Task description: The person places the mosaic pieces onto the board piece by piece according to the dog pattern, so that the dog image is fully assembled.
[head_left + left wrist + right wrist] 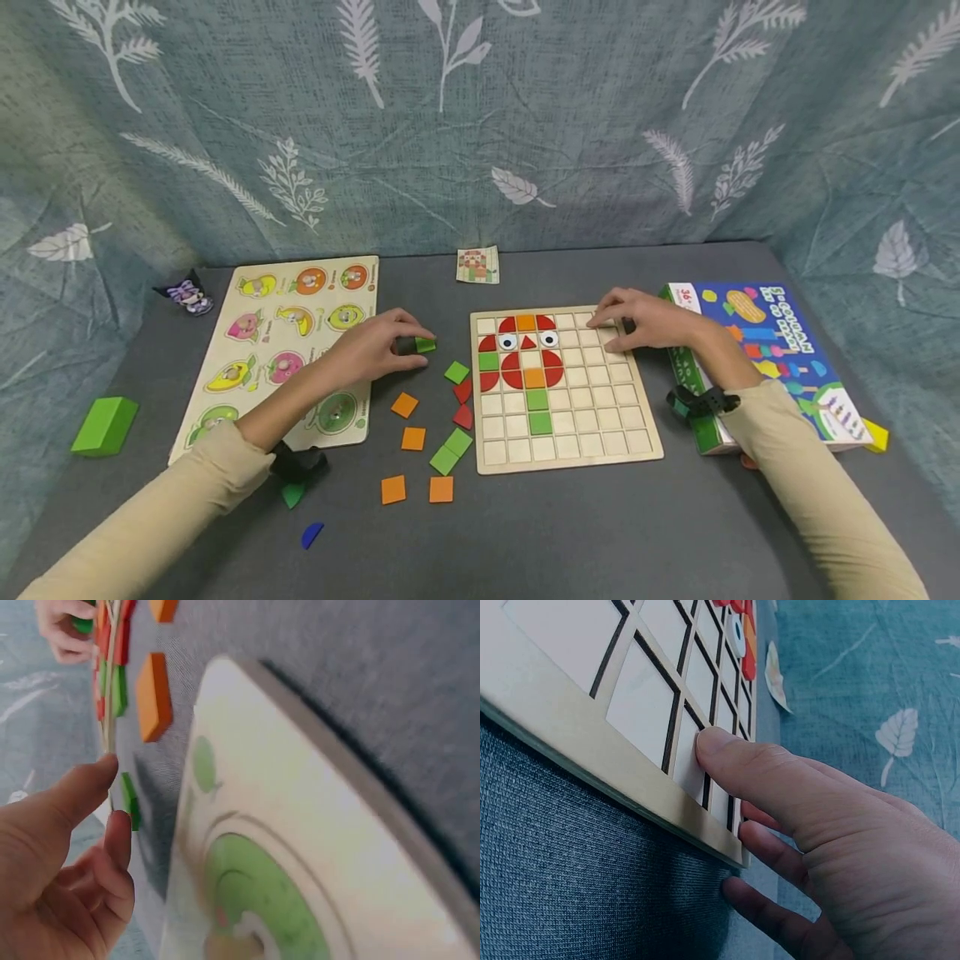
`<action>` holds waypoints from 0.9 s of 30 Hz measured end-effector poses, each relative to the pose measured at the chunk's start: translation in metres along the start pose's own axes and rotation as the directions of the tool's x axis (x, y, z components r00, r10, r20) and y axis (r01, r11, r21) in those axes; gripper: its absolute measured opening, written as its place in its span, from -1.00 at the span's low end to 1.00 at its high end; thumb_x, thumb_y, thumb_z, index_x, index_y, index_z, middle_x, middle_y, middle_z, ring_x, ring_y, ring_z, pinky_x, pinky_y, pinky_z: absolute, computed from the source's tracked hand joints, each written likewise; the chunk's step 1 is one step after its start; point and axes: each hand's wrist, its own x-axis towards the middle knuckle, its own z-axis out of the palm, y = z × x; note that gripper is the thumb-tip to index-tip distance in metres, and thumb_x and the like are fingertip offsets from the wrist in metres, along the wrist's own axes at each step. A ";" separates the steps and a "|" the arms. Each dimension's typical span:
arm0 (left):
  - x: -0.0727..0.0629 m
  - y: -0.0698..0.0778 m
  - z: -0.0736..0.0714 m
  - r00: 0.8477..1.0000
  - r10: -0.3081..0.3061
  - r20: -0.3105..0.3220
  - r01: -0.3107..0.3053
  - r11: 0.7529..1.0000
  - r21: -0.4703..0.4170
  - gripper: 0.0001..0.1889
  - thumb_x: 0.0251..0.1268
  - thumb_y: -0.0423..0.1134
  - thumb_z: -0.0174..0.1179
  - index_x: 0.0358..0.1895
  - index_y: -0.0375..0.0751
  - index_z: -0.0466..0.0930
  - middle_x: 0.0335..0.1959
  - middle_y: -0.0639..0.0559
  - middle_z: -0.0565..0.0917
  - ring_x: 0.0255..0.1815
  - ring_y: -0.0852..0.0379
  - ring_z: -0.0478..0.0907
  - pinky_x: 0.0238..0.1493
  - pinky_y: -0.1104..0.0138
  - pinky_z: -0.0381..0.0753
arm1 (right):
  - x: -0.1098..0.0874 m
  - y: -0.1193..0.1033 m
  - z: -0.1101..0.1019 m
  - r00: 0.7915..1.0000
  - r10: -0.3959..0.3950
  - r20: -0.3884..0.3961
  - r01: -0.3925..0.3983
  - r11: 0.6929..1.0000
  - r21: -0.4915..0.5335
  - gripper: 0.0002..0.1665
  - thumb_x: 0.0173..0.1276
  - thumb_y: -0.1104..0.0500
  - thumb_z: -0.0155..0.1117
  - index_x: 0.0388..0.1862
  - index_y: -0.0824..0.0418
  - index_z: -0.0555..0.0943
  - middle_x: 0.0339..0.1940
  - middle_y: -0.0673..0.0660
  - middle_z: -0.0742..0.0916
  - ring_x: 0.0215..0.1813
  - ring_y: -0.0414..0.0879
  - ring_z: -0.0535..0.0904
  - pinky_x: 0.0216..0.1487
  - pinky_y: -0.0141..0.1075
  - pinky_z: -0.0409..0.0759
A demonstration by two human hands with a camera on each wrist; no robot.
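Observation:
My left hand (375, 346) is beside the fruit puzzle board, thumb and fingers apart around a green square tile (425, 344). In the left wrist view this green tile (131, 801) shows just past the fingertips, on the dark cloth. My right hand (641, 318) rests at the far right corner of the wooden grid board (570, 467), its thumb (716, 742) over the cells near the edge. The board bears a pattern of red curved pieces, orange and green squares, and two white eye pieces (549, 339) toward its left side.
Between the boards lie several orange squares (413, 438), green squares (456, 372) and red pieces (462, 416). A pattern card (477, 265) lies behind the grid board. At right is a blue box (780, 350); at left, the fruit puzzle board (247, 321), a green block (105, 427) and a figurine (189, 296).

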 end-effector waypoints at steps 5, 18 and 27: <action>0.006 -0.004 0.005 1.000 -0.006 0.025 0.005 1.000 0.030 -0.67 0.20 -0.13 0.35 0.04 -0.05 0.70 -0.01 -0.10 0.58 -0.41 0.23 0.52 -0.33 0.34 0.49 | 0.000 0.002 0.001 1.000 -0.008 0.009 0.008 1.000 0.003 -0.51 0.29 0.11 0.36 0.19 0.19 0.61 0.15 0.25 0.52 -0.24 -0.15 0.45 -0.16 -0.20 0.45; 0.007 -0.001 0.005 0.999 0.019 -0.027 -0.018 0.999 0.030 -0.73 0.20 -0.23 0.34 -0.01 -0.05 0.74 -0.13 -0.06 0.63 -0.47 0.22 0.43 -0.47 0.39 0.36 | 0.000 0.000 -0.001 1.000 0.002 0.005 -0.002 1.000 -0.002 -0.52 0.27 0.14 0.38 0.18 0.18 0.61 0.16 0.24 0.52 -0.22 -0.13 0.44 -0.13 -0.17 0.44; -0.006 0.080 0.035 0.983 0.185 0.013 -0.184 0.981 -0.062 -0.76 0.22 -0.11 0.33 -0.04 0.05 0.75 -0.13 0.12 0.64 -0.38 0.29 0.51 -0.41 0.48 0.42 | -0.001 0.003 0.000 1.000 -0.003 0.001 0.003 1.000 -0.014 -0.52 0.29 0.12 0.37 0.18 0.18 0.61 0.15 0.24 0.52 -0.18 -0.12 0.43 -0.15 -0.19 0.44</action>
